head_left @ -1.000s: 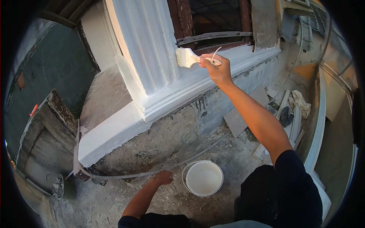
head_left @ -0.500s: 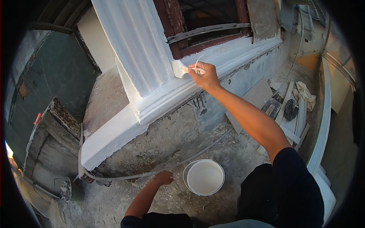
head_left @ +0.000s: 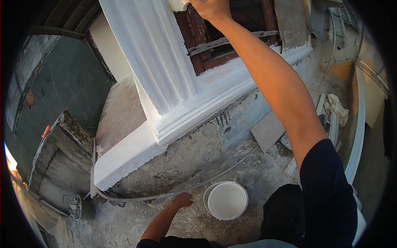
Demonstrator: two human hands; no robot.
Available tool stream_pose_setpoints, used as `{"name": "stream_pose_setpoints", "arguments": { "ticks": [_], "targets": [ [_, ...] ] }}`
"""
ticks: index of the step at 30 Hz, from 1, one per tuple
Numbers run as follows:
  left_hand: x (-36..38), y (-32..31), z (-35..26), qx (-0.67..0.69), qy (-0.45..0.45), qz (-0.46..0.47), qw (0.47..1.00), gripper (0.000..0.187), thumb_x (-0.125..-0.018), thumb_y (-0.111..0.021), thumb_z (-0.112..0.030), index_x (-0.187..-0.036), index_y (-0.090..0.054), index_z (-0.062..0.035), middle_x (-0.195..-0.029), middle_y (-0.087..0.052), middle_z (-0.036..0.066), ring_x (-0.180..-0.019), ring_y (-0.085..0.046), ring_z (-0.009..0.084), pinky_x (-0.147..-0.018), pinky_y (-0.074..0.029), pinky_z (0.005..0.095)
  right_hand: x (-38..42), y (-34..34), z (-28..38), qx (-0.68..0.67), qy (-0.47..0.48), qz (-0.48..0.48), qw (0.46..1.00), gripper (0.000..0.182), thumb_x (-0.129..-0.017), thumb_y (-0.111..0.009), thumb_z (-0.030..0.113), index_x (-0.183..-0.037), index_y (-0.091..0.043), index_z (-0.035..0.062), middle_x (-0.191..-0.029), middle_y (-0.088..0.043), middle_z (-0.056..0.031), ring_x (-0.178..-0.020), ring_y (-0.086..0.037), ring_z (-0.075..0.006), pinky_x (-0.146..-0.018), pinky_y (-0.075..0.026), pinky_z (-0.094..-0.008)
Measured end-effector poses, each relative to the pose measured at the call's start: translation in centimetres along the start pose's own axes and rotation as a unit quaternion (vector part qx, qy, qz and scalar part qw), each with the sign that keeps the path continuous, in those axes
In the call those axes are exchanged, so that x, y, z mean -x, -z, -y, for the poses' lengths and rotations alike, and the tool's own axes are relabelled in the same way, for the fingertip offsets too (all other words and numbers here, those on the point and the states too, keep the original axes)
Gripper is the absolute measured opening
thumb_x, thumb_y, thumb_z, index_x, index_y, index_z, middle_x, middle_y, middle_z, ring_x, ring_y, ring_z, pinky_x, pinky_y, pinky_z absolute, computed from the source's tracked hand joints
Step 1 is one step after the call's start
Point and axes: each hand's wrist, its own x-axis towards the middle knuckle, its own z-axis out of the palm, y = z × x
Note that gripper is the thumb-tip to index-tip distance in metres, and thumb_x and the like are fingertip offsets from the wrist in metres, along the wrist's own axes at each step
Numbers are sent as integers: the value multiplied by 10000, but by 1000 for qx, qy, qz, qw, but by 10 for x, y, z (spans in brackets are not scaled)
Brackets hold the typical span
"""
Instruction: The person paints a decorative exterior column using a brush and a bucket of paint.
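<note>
My right hand (head_left: 211, 9) is at the top edge, closed around a paintbrush (head_left: 178, 5) with pale bristles. The brush lies against the right edge of the white fluted pillar (head_left: 151, 53), beside the dark red window frame (head_left: 194, 25); its upper part is cut off by the view. Low down, my left hand (head_left: 183, 200) hangs with curled fingers, and nothing shows in it. Just right of it, without contact, a white bucket (head_left: 227, 201) of whitish paint stands on the floor.
A white-painted ledge (head_left: 124, 153) runs below the pillar and window. A grey hose (head_left: 165, 194) curves along the wall's foot. Boards and a cloth (head_left: 337, 109) lie at right. A broken concrete trough (head_left: 62, 153) and a small bucket (head_left: 84, 206) stand at left.
My right hand has moved the brush up from the pillar's base beside the sill to higher on the pillar's edge. My left hand stays beside the bucket. The view has shifted slightly.
</note>
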Motion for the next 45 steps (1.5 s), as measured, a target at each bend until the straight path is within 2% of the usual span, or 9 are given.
{"name": "stream_pose_setpoints", "arguments": {
  "ticks": [8, 13, 15, 17, 25, 33, 39, 43, 45],
  "targets": [
    [-6, -8, 9, 11, -8, 6, 1000, 378, -876, -616, -340, -1140, -657, -73, -1172, -647, 192, -1125, -603, 377, -966, -483, 471, 126, 32, -14, 5, -97, 131, 987, 183, -807, -725, 196, -848, -713, 19, -753, -704, -67, -691, -645, -123, -680, -517, -282],
    [-2, 0, 7, 1, -10, 10, 1000, 371, -875, -617, -329, -1116, -663, -51, -1129, -663, 203, -1095, -620, 380, -947, -493, 481, 72, 24, 4, -26, -33, 6, 999, 174, -805, -729, 193, -868, -725, 30, -755, -705, -52, -675, -643, -96, -647, -520, -267],
    [-1, -7, 9, 14, -3, -5, 1000, 371, -876, -615, -332, -1116, -664, -53, -1130, -662, 204, -1094, -620, 379, -948, -493, 481, 51, 11, 5, -9, -28, 8, 1000, 173, -796, -731, 189, -860, -719, 28, -755, -709, -64, -671, -657, -118, -648, -523, -273],
    [-4, -6, 9, 11, 7, 26, 1000, 378, -875, -616, -336, -1126, -659, -56, -1145, -655, 205, -1108, -612, 379, -956, -488, 481, 72, -1, -10, -11, 10, 26, 1000, 141, -749, -710, 151, -792, -682, 20, -728, -688, -151, -674, -693, -275, -660, -539, -325],
    [-6, -2, 6, -7, -5, -7, 1000, 393, -877, -609, -346, -1122, -651, -42, -1137, -655, 210, -1130, -598, 381, -959, -484, 478, 220, 61, -8, -12, -198, 196, 960, 145, -745, -712, 138, -736, -622, 24, -700, -664, -134, -661, -668, -245, -651, -519, -336],
    [7, 1, 7, -1, -16, -2, 1000, 333, -877, -579, -320, -1024, -686, -41, -1020, -699, 178, -1035, -643, 383, -921, -503, 485, 31, 7, -18, -2, -67, 124, 990, 195, -722, -771, 172, -830, -718, 18, -809, -718, -141, -753, -709, -235, -752, -555, -312],
    [-1, -2, 15, 23, -50, 19, 998, 308, -885, -557, -310, -953, -697, -45, -865, -718, 143, -954, -673, 343, -880, -517, 471, -96, -25, -6, -27, 120, -102, 987, 155, -720, -752, 185, -771, -708, 45, -766, -712, -112, -743, -708, -255, -725, -557, -330],
    [2, -3, 12, 29, -69, 15, 997, 288, -883, -554, -299, -884, -697, -50, -776, -718, 100, -876, -691, 326, -846, -527, 453, -124, -45, 2, 17, 50, -22, 998, 170, -782, -706, 173, -775, -676, 6, -766, -685, -179, -720, -673, -319, -651, -509, -402],
    [1, -5, 9, 40, -65, 19, 997, 287, -881, -554, -300, -863, -692, -49, -754, -717, 89, -858, -694, 320, -840, -528, 451, -72, -48, -9, 12, 86, -24, 996, 178, -756, -739, 213, -798, -714, 41, -786, -725, -90, -713, -703, -207, -685, -547, -318]
  ]
}}
